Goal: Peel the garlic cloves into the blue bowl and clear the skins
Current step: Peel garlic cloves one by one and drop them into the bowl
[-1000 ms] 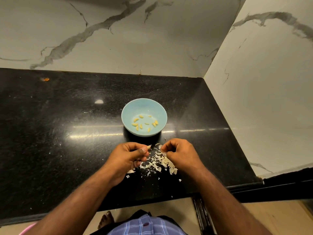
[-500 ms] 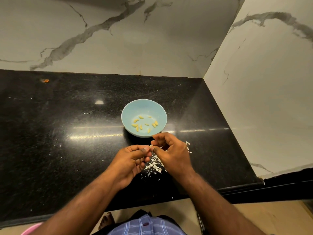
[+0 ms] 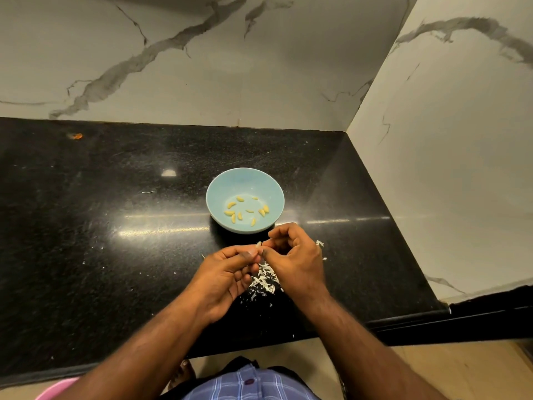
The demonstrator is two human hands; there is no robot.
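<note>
A small garlic clove sits between the two hands, just in front of the blue bowl. The left hand pinches it with curled thumb and fingers. The right hand is curled too, and its fingertips meet the clove from the other side. Only a pale tip of the clove shows, so how much skin is on it is hard to tell.

The bowl stands on the black counter. Yellow peeled cloves lie spread on its bottom.

A little heap of white skins lies on the counter under the hands. A few more bits lie just past the right hand. Tiny flecks are dotted around the heap.

A small orange spot is far back on the left of the counter. White marble walls stand behind and to the right. A checked shirt shows at the bottom.
</note>
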